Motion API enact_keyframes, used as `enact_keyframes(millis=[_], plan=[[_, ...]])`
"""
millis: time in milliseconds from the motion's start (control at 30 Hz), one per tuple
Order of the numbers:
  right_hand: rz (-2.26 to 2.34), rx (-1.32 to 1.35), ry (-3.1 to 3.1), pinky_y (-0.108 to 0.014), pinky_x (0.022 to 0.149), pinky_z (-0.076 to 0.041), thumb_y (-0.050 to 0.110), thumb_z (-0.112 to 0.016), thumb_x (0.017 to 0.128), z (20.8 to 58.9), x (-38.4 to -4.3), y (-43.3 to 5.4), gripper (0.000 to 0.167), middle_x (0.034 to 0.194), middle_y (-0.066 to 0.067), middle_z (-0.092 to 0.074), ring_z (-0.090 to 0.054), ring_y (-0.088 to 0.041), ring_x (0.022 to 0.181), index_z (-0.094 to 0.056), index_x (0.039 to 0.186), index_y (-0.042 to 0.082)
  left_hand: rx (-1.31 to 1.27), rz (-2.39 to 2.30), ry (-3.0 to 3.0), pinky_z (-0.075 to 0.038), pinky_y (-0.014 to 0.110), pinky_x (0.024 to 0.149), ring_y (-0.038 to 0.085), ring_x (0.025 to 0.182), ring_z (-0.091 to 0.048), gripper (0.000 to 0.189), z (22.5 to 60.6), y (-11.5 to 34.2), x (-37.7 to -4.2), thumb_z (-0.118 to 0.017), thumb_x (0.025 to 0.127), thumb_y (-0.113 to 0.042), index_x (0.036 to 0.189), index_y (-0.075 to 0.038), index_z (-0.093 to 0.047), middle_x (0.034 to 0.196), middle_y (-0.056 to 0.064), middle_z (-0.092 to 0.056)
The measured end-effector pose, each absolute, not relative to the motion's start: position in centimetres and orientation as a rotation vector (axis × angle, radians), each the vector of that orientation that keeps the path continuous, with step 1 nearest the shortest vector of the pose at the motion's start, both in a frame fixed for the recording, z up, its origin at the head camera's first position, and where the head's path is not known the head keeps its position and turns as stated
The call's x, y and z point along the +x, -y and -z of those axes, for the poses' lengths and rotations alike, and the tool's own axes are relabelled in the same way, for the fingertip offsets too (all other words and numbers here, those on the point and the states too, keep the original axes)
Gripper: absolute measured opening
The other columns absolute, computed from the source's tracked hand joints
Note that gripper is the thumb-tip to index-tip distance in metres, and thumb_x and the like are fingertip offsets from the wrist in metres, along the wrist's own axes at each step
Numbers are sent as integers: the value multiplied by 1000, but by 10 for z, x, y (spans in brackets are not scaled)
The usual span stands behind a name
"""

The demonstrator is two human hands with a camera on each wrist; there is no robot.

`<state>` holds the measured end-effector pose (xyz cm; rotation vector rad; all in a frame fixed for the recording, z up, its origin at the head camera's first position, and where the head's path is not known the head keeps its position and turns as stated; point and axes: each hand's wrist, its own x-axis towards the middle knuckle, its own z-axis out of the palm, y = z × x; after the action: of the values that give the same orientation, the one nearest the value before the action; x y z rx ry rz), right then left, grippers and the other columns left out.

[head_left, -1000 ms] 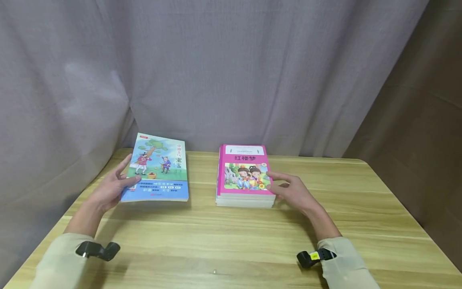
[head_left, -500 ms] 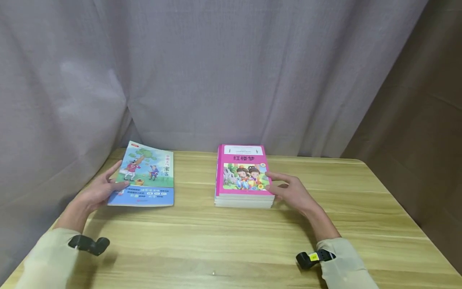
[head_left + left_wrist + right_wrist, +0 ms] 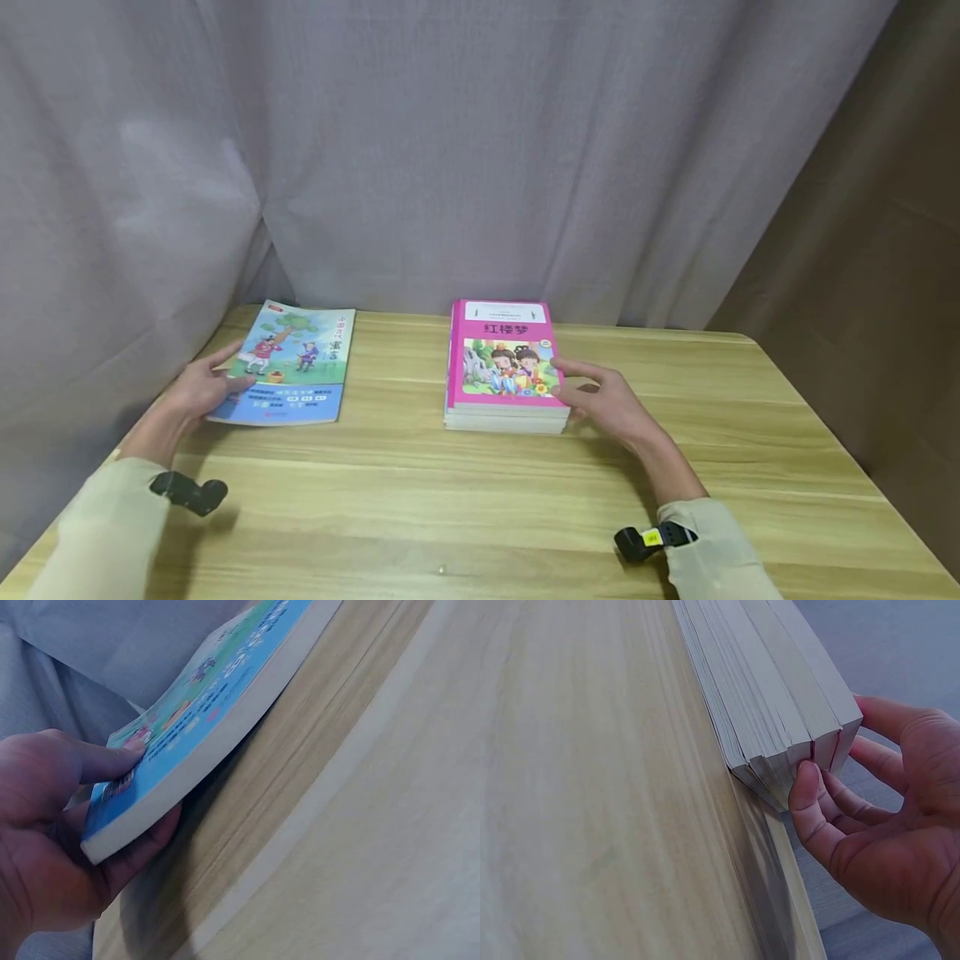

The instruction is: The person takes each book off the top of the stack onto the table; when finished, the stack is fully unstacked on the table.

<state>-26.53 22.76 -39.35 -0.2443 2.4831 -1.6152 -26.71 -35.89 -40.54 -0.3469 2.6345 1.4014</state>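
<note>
Blue-and-green paper book is tilting low over the yellow-brown wooden table, the left hand pinching it, thumb on top. It is coming lower and going toward nine o'clock, away from the pink-topped paper-book stack, so it seems to be getting its own spot. The right hand is pinching the stack's four-o'clock corner.
</note>
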Motion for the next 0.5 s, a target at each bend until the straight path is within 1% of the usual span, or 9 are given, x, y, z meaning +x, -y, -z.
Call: enact_keyframes(millis=[33, 100, 167, 233, 333, 400, 467, 500], plan=[[1617, -241, -2484, -41, 80, -64, 24, -75, 99, 393, -265, -228, 64, 148, -26, -59, -73, -21, 94, -51, 157, 9, -357, -1380, -2653, -50, 43, 98, 36, 118, -60, 81, 405, 360, -268, -61, 107, -18, 169, -17, -9, 156, 44, -35], [1620, -236, -2486, -40, 80, -64, 23, -75, 99, 393, -264, -228, 63, 148, -26, -59, -73, -20, 95, -52, 156, 9, -371, -1345, -2681, -43, 57, 109, 49, 135, -47, 79, 404, 361, -271, -60, 107, -19, 169, -14, -11, 160, 46, -26], [1626, -248, -2482, -40, 80, -64, 22, -74, 99, 392, -263, -228, 63, 150, -26, -57, -72, -20, 94, -51, 156, 8, -377, -1320, -2699, -33, 67, 118, 56, 143, -34, 78, 402, 363, -272, -60, 107, -19, 169, -12, -12, 161, 48, -21], [1636, -260, -2475, -40, 80, -64, 21, -74, 99, 391, -262, -228, 63, 152, -26, -56, -72, -20, 93, -51, 156, 7, -360, -1287, -2722, -29, 70, 119, 59, 145, -31, 78, 401, 365, -273, -59, 107, -18, 168, -8, -12, 159, 49, -20], [1644, -282, -2465, -40, 79, -64, 20, -74, 99, 390, -262, -227, 63, 154, -27, -53, -72, -19, 92, -51, 156, 6, -345, -1246, -2747, -34, 68, 116, 58, 141, -34, 77, 399, 368, -273, -59, 107, -17, 167, -4, -13, 157, 51, -23], [1646, -283, -2463, -40, 79, -64, 20, -75, 99, 390, -262, -226, 63, 155, -26, -53, -72, -19, 90, -51, 156, 6, -324, -1222, -2771, -39, 64, 111, 57, 137, -39, 77, 398, 370, -273, -59, 106, -15, 166, -2, -13, 154, 52, -26], [1644, -284, -2463, -40, 79, -65, 19, -75, 99, 390, -262, -226, 63, 155, -27, -53, -72, -19, 90, -52, 155, 6, -308, -1203, -2792, -41, 61, 107, 56, 133, -41, 76, 398, 372, -273, -59, 106, -13, 166, 1, -14, 152, 52, -28], [1642, -278, -2465, -40, 79, -65, 19, -75, 99, 391, -262, -226, 62, 154, -26, -54, -72, -19, 91, -52, 155, 6, -301, -1192, -2805, -42, 61, 107, 56, 133, -41, 76, 397, 373, -273, -59, 105, -13, 165, 2, -15, 151, 53, -29]])
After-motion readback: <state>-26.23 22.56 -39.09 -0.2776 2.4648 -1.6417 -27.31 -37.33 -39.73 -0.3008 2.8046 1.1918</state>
